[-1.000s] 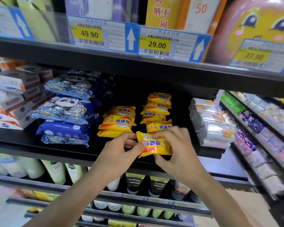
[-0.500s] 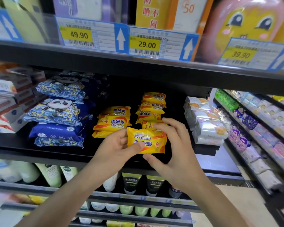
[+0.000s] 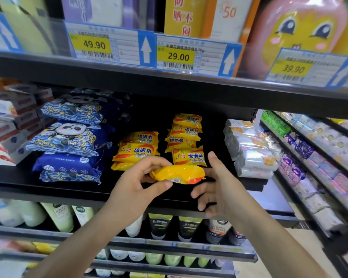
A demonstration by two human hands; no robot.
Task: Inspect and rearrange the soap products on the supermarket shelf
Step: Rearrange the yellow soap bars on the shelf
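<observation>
A yellow sulfur soap pack (image 3: 177,174) is held flat in front of the black shelf (image 3: 68,189), its face turned down and away. My left hand (image 3: 137,183) pinches its left end between thumb and fingers. My right hand (image 3: 219,189) is at its right end with the thumb raised and the fingers spread below, not gripping. Behind the pack stand two stacks of the same yellow soap, a lower left stack (image 3: 137,151) and a taller right stack (image 3: 187,137).
Blue panda-print packs (image 3: 66,137) are piled left of the yellow stacks, and white boxes (image 3: 6,125) lie further left. Silver-white soap packs (image 3: 251,155) sit on the right. Price tags (image 3: 175,57) line the shelf above. Tubes (image 3: 161,225) stand on the shelf below.
The pack has turned from facing me to lying flat. My right hand's fingers have come off it and spread; my left hand keeps its grip.
</observation>
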